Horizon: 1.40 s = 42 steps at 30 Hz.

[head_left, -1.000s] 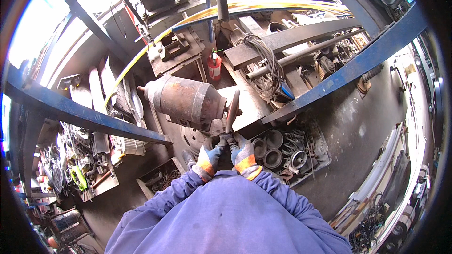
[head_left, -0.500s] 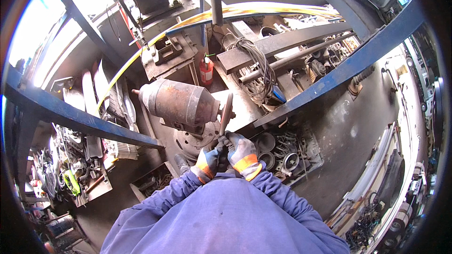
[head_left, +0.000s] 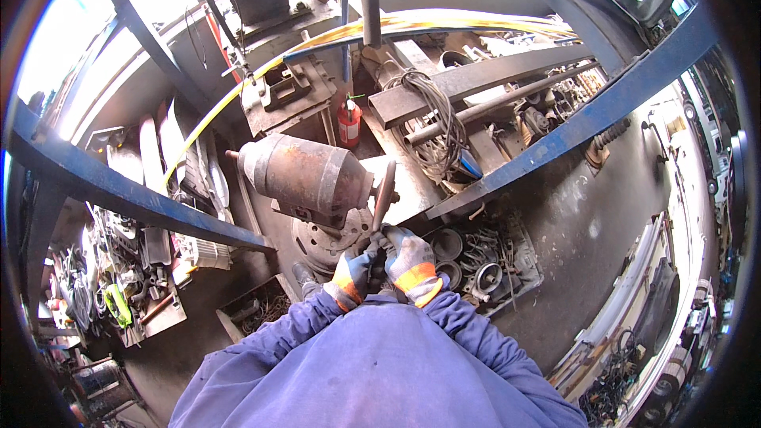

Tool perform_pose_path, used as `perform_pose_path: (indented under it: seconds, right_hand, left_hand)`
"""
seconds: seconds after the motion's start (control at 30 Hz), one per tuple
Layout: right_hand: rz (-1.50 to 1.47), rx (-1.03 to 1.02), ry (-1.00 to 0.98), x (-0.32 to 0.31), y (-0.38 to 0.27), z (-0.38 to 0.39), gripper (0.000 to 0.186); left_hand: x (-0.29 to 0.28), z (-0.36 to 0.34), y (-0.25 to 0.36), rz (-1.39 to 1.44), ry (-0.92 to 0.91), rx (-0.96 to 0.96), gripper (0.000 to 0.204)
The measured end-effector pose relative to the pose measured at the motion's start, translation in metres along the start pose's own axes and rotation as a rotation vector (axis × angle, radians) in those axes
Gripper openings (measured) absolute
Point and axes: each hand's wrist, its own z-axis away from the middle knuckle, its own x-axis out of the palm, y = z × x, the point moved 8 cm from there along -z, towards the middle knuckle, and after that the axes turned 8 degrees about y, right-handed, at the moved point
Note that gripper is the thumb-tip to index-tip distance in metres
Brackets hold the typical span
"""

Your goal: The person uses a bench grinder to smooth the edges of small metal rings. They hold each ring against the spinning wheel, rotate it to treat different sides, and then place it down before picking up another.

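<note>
A rusty bench grinder (head_left: 305, 174) stands on a round perforated metal base (head_left: 321, 243), its thin wheel (head_left: 384, 194) on the right end. Just below the wheel's near edge, my left hand (head_left: 354, 273) and my right hand (head_left: 407, 257) come together. Both wear grey gloves with orange bands. Their fingers close round a small dark piece (head_left: 380, 252) between them, mostly hidden, whose kind I cannot make out. It is unclear whether the piece touches the wheel.
To the right of my hands lies a tray of metal parts (head_left: 487, 273). Blue steel beams (head_left: 571, 131) cross both sides. A red fire extinguisher (head_left: 349, 121) stands behind the grinder, and a coiled cable (head_left: 432, 123) hangs over a steel channel (head_left: 483, 79).
The scene has shifted slightly in view. Both hands stay together below the wheel, with only a slight change in the right hand's pose.
</note>
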Motion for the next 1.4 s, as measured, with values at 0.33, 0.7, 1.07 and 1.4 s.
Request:
perform_pose_path:
  seconds: [0.33, 0.7, 1.07, 1.4]
  right_hand:
    - [-0.294, 0.01, 0.013, 0.013, 0.007, 0.018, 0.019]
    - [-0.717, 0.08, -0.182, -0.025, -0.012, 0.039, 0.027]
    - [-0.785, 0.257, -0.134, 0.002, 0.003, 0.026, 0.018]
    - [-0.599, 0.259, 0.003, 0.014, 0.006, 0.009, 0.022]
  left_hand:
    - [-0.006, 0.01, 0.002, -0.023, -0.092, 0.008, 0.022]
    - [0.016, 0.056, 0.047, -0.288, -0.193, 0.179, 0.049]
    - [0.005, 0.035, 0.028, -0.335, -0.128, 0.029, 0.038]
    - [0.0, 0.011, 0.02, -0.231, -0.009, 0.092, 0.023]
